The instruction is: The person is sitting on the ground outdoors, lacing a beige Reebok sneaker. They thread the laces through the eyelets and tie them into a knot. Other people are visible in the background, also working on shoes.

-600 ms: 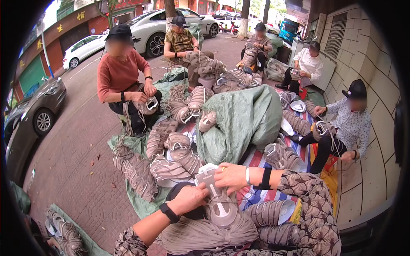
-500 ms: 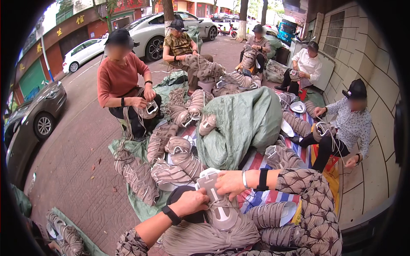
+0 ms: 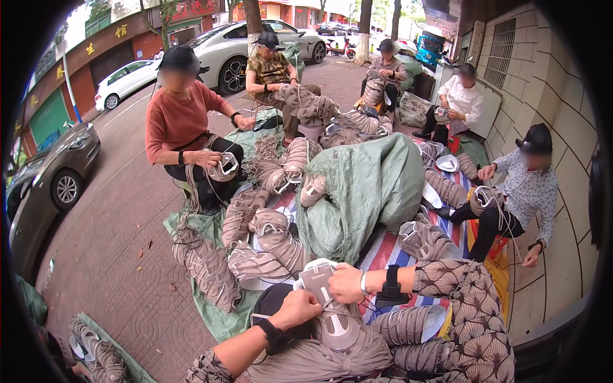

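A taupe shoe upper [image 3: 338,327] with a white-edged tongue [image 3: 315,278] lies before me, its heel end toward me on a thick bundle of taupe laces or shoe uppers [image 3: 319,359]. My left hand [image 3: 297,308] is closed at the upper's left side, pinching a shoelace; a pale lace end [image 3: 260,316] sticks out left of it. My right hand [image 3: 347,285] is closed with curled fingers at the tongue's right edge, gripping the upper there. Whether a lace is also in its fingers is hidden. A dark rounded thing [image 3: 276,301] sits behind my left hand.
A big green woven sack [image 3: 364,185] stands ahead on a striped sheet [image 3: 385,250]. Stacked shoe uppers [image 3: 203,268] lie left, with more rolls [image 3: 408,324] at my right. Several people sit around handling uppers, one in a red top [image 3: 185,118]. Parked cars [image 3: 60,169] line the left.
My left hand has turned into a tighter fist and moved slightly up and right. My right hand has shifted slightly right, its fingers curling more. The person in red has swung one hand outward.
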Tool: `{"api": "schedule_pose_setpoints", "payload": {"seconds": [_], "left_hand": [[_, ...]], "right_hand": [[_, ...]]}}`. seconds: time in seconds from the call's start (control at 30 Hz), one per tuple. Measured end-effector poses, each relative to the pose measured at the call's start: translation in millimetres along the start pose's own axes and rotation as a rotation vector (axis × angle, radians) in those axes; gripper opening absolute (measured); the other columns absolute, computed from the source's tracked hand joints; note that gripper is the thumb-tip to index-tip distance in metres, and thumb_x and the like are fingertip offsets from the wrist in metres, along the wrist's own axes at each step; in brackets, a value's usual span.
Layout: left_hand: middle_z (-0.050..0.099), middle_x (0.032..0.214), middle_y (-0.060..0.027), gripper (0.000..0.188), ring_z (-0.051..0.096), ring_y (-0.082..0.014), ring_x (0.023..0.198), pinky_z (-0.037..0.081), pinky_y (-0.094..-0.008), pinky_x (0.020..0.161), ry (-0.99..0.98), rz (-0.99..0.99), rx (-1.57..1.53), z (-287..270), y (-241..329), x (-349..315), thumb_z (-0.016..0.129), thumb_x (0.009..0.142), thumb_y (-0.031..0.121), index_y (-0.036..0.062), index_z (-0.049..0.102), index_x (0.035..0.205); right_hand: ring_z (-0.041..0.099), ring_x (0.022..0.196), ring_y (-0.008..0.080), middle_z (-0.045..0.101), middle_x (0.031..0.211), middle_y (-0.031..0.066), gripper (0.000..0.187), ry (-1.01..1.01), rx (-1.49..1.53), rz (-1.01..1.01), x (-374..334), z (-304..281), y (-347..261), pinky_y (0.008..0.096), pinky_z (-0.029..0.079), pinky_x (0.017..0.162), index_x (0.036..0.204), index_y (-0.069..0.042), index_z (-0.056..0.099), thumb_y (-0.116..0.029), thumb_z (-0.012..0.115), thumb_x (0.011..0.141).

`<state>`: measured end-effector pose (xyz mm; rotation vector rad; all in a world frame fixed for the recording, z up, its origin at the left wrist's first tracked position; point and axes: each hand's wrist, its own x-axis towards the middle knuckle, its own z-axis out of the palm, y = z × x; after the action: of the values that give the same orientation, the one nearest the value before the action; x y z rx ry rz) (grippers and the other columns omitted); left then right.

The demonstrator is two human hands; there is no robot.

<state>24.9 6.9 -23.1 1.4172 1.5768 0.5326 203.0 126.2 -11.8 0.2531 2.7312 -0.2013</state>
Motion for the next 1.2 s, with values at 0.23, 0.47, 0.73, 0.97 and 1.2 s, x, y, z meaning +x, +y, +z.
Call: {"api": "schedule_pose_setpoints", "payload": {"seconds": [0.23,0.47,0.73,0.97,1.2], "left_hand": [[0.06,0.073,-0.0044,0.021,0.056,-0.0106,0.063,0.045,-0.0289,0.058,0.403,0.219,-0.458,-25.2,-12.8,8.8,0.069,0.086,0.02,-0.0009,0.069,0.083],[0.06,0.075,0.007,0.013,0.05,-0.0004,0.07,0.043,-0.0201,0.06,0.251,0.202,-0.487,-33.9,-28.3,6.5,0.069,0.09,0.015,0.0028,0.068,0.085],[0.059,0.074,0.0078,0.014,0.048,-0.0002,0.064,0.04,-0.0175,0.058,0.146,0.143,-0.655,-32.1,-22.6,4.5,0.067,0.092,0.019,0.0066,0.068,0.086],[0.057,0.075,0.0078,0.015,0.047,-0.0003,0.066,0.039,-0.018,0.058,0.215,0.173,-0.653,-33.3,-24.0,14.6,0.067,0.093,0.02,0.0058,0.067,0.088],[0.057,0.077,0.0074,0.011,0.046,-0.0002,0.069,0.036,-0.0163,0.059,0.436,0.346,-0.625,-77.7,5.8,37.8,0.067,0.094,0.014,0.0028,0.066,0.093]], "right_hand": [[0.058,0.089,0.0286,0.064,0.084,0.0157,0.021,0.706,0.761,0.128,41.4,-52.0,43.2,0.0399,0.048,0.077,0.075,-0.003,0.063,-0.018,0.056,0.088],[0.065,0.08,0.0247,0.068,0.072,0.0082,0.022,0.109,-0.128,-0.033,6.3,-31.5,1.9,0.0415,0.044,0.074,0.064,-0.01,0.07,-0.03,0.065,0.072],[0.057,0.094,0.0273,0.063,0.073,0.0073,0.014,0.149,0.112,0.088,-3.3,-14.0,2.5,0.0447,0.038,0.083,0.063,-0.009,0.069,-0.021,0.062,0.064],[0.054,0.102,0.0283,0.064,0.093,0.0097,0.021,0.577,0.395,0.339,8.0,-10.0,8.3,0.0467,0.039,0.087,0.072,-0.006,0.067,-0.022,0.057,0.082],[0.058,0.057,0.0065,0.064,0.087,0.0019,0.02,0.574,1.487,0.328,65.4,-94.9,36.8,0.0204,0.046,0.046,0.094,-0.006,0.058,-0.022,0.047,0.101]]}}
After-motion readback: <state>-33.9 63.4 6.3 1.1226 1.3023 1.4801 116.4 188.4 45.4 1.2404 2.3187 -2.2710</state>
